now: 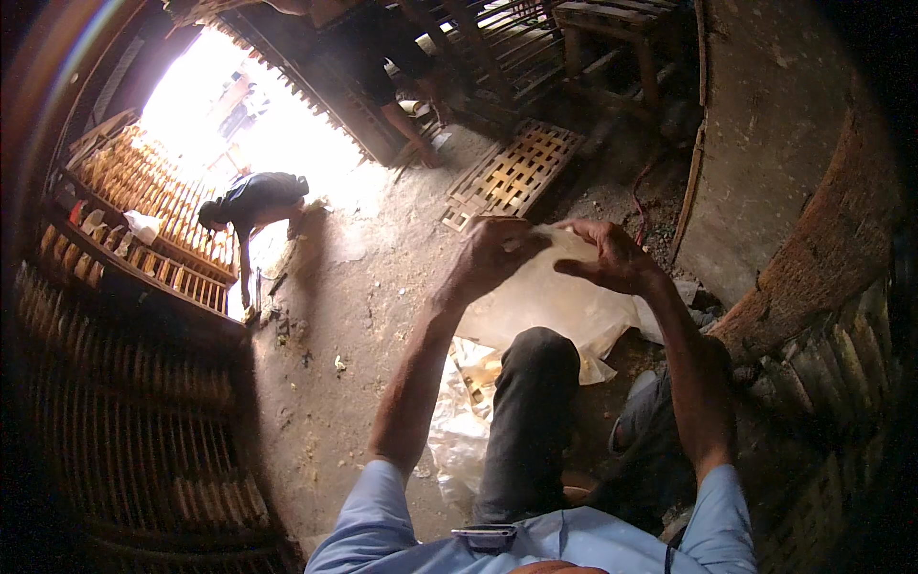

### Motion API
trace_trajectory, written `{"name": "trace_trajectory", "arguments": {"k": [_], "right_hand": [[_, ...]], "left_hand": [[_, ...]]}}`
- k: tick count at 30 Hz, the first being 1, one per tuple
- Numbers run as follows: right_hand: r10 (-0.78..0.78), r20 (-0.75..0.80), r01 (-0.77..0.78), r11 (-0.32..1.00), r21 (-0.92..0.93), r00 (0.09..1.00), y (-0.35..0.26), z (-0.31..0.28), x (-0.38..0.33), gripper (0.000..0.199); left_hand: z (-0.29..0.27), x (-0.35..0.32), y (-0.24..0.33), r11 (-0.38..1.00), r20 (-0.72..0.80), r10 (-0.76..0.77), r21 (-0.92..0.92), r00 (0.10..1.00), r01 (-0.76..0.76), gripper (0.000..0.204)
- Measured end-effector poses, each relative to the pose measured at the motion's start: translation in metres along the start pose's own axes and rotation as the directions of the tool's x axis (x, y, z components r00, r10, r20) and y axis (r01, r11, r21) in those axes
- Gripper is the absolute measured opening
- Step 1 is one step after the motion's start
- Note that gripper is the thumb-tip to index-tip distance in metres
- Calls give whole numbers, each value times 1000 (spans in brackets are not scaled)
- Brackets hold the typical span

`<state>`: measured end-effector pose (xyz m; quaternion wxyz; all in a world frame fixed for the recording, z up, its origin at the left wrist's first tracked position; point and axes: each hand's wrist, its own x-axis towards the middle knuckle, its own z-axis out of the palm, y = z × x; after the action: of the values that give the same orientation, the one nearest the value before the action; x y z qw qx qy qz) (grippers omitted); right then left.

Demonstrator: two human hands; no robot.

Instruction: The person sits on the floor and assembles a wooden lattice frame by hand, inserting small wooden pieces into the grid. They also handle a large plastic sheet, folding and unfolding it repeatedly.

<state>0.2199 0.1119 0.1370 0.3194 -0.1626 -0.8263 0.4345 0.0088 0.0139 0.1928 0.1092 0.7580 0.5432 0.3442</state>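
Note:
My left hand and my right hand are raised side by side in front of me. Between them hangs a pale, see-through plastic sheet, with its top edge at my fingers. The left fingers are closed in a pinch on that edge. On the right, the fingers curl over the sheet's corner while the thumb stands a little apart below. The sheet's lower part spreads over the floor beyond my bent knee. More crumpled clear plastic lies left of the knee.
A woven bamboo panel lies beyond my hands. A person bends to the floor by a slatted bamboo rack at far left. Another person reaches down at the back. A wooden stool stands far right, before a wall.

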Motion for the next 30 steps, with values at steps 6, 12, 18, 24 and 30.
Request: {"name": "trace_trajectory", "arguments": {"k": [6,12,18,24,30], "right_hand": [[282,227,-296,955,28,932,30,-20,-18,31],[264,171,-165,879,-447,949,26,-42,-21,57],[85,113,-108,969,222,990,17,-11,12,41],[226,245,-96,888,-450,943,77,-35,-14,40],[-12,-56,21,987,162,998,34,-9,6,46]], "left_hand": [[-11,-3,-11,963,-118,-214,-189,970,190,15],[-46,12,12,869,-41,-490,-103,871,484,23],[-16,21,10,995,-95,-75,-79,993,67,18],[-74,13,3,971,-215,-237,-53,947,231,16],[-44,19,16,964,-108,-237,-150,965,220,15]]}}
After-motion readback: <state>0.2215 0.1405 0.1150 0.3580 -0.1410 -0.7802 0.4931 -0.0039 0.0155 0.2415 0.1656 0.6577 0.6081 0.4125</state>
